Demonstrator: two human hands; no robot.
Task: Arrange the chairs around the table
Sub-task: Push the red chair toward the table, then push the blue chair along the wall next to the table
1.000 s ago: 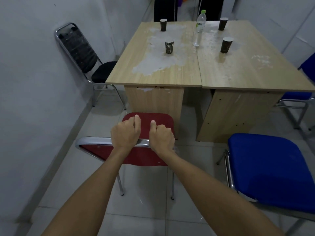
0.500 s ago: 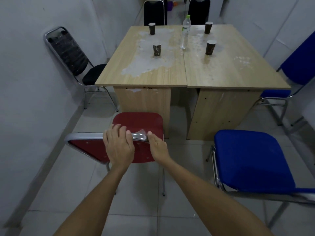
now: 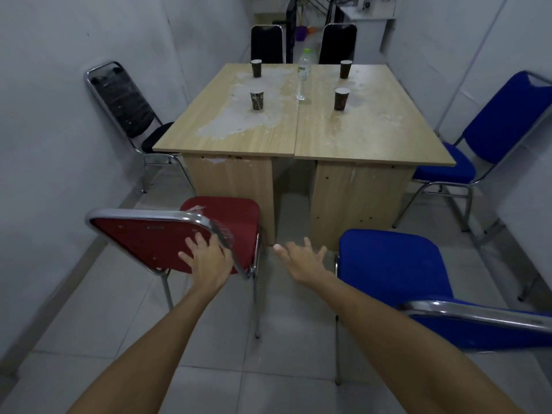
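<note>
A red chair [image 3: 155, 240] stands at the near left end of the wooden table [image 3: 373, 135], its seat facing the table. My left hand [image 3: 207, 259] lies flat on the back of its backrest, fingers spread, gripping nothing. My right hand [image 3: 303, 259] hovers open in the gap between the red chair and a blue chair [image 3: 394, 267] at the near right. Another blue chair [image 3: 478, 144] stands at the table's right side, a black chair [image 3: 128, 112] at its left, and two black chairs [image 3: 267, 43] at the far end.
Several dark paper cups [image 3: 257, 100] and a water bottle [image 3: 303, 74] stand on the stained tabletop. White walls [image 3: 44, 130] close in on the left and right. Grey tiled floor [image 3: 283, 339] lies between the two near chairs.
Both hands have let go of the red chair's top rail. The left hand now rests open on the backrest; the right hand has swung right, off the chair. The view has drawn back.
</note>
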